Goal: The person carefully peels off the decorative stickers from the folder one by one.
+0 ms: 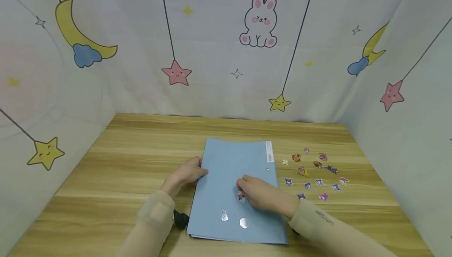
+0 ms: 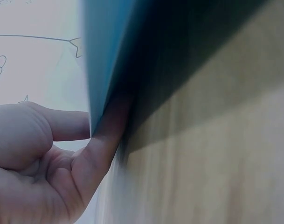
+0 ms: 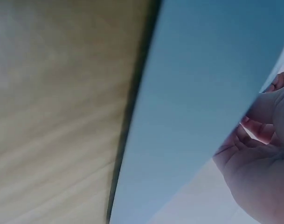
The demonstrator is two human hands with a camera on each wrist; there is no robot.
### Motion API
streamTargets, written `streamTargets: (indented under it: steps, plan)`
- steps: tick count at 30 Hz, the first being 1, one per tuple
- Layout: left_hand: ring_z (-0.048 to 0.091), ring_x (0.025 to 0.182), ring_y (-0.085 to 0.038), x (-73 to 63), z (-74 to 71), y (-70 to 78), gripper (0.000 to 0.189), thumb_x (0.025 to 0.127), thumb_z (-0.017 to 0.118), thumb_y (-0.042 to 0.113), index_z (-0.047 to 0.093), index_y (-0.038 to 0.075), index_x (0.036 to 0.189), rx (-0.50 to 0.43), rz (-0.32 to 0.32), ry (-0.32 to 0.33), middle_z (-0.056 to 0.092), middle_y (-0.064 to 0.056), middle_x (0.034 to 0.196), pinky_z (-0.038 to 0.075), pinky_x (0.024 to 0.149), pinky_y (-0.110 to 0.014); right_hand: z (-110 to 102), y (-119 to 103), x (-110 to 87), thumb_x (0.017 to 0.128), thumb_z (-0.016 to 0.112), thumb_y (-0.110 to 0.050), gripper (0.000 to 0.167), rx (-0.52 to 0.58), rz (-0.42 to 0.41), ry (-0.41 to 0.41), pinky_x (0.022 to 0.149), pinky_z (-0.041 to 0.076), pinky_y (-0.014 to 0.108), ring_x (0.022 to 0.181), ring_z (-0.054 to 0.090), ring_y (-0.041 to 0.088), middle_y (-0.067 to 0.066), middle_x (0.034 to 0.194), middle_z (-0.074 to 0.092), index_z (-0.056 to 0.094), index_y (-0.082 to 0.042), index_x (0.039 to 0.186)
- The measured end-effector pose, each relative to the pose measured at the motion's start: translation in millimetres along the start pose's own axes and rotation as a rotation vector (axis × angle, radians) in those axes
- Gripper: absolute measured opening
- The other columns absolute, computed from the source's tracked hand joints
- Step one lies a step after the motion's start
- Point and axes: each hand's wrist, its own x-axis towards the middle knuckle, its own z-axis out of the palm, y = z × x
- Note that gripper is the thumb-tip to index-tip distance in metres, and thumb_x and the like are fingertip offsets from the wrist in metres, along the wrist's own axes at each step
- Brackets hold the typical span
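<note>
A light blue folder (image 1: 226,163) lies on the wooden table with its short side towards me. My left hand (image 1: 187,170) pinches its left edge; in the left wrist view the thumb is on top and a finger (image 2: 107,123) reaches underneath. Over the middle of the folder, my right hand (image 1: 261,194) rests with curled fingers, its fingertips low to the cover. Whether they hold anything is hidden. Just beside that hand is a small character sticker (image 1: 241,197) on the cover. Closer to me are a shiny sticker (image 1: 225,215) and a round, silvery one (image 1: 244,223).
Several small cartoon stickers (image 1: 319,181) are spread over the table to the right of the folder. A white barcode label (image 1: 270,152) marks the folder's upper right corner. Something black (image 1: 181,219) sits by the left wrist. Patterned cloth walls (image 1: 219,92) enclose the wooden table (image 1: 134,151).
</note>
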Motion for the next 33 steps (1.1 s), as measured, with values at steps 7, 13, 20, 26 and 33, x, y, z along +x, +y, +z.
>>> streamTargets:
  steps: [7, 13, 20, 26, 33]
  plan:
    - [0.058, 0.082, -0.025, -0.1, -0.3, 0.0, 0.014, 0.097, 0.059, 0.008, 0.054, -0.003, 0.104, 0.000, -0.003, -0.001, 0.057, -0.015, 0.097, 0.050, 0.063, -0.032, 2.7, -2.0, 7.6, 0.095, 0.061, -0.005, 0.011, -0.107, -0.002, -0.040, 0.070, 0.051, 0.024, 0.076, 0.052, 0.007, -0.003, 0.087, 0.053, 0.060, -0.007, 0.106]
    - [0.059, 0.081, -0.024, -0.2, 0.7, -0.6, 0.016, 0.096, 0.059, 0.007, 0.055, -0.004, 0.106, -0.003, 0.008, 0.001, 0.058, -0.015, 0.098, 0.051, 0.062, -0.032, 2.8, -0.1, 6.8, 0.093, 0.062, -0.001, 0.014, -0.111, -0.018, -0.062, 0.069, 0.050, 0.025, 0.074, 0.050, 0.007, -0.002, 0.086, 0.051, 0.055, -0.008, 0.103]
    - [0.059, 0.080, -0.024, 0.1, 0.6, -1.0, 0.016, 0.096, 0.059, 0.007, 0.054, -0.005, 0.106, -0.013, 0.017, 0.001, 0.058, -0.015, 0.098, 0.051, 0.062, -0.031, -1.6, 1.6, 6.6, 0.099, 0.054, -0.008, 0.011, -0.041, -0.019, -0.086, 0.072, 0.050, 0.023, 0.078, 0.051, 0.006, -0.005, 0.089, 0.051, 0.052, -0.009, 0.110]
    - [0.058, 0.076, -0.023, -0.4, 0.4, -0.9, 0.013, 0.097, 0.058, 0.007, 0.055, -0.004, 0.104, -0.008, 0.010, 0.001, 0.058, -0.015, 0.094, 0.050, 0.060, -0.031, -4.1, 3.2, 8.7, 0.102, 0.053, -0.014, 0.006, -0.047, -0.068, -0.091, 0.067, 0.049, 0.022, 0.073, 0.049, 0.005, -0.005, 0.084, 0.048, 0.054, -0.009, 0.104]
    - [0.057, 0.074, -0.023, 0.3, 0.7, -1.1, 0.010, 0.097, 0.059, 0.007, 0.054, -0.002, 0.098, 0.010, 0.007, 0.006, 0.056, -0.014, 0.088, 0.049, 0.059, -0.030, -6.2, 4.2, 11.2, 0.102, 0.051, -0.010, 0.005, -0.043, -0.051, -0.132, 0.066, 0.047, 0.022, 0.071, 0.047, 0.006, -0.007, 0.082, 0.044, 0.052, -0.013, 0.098]
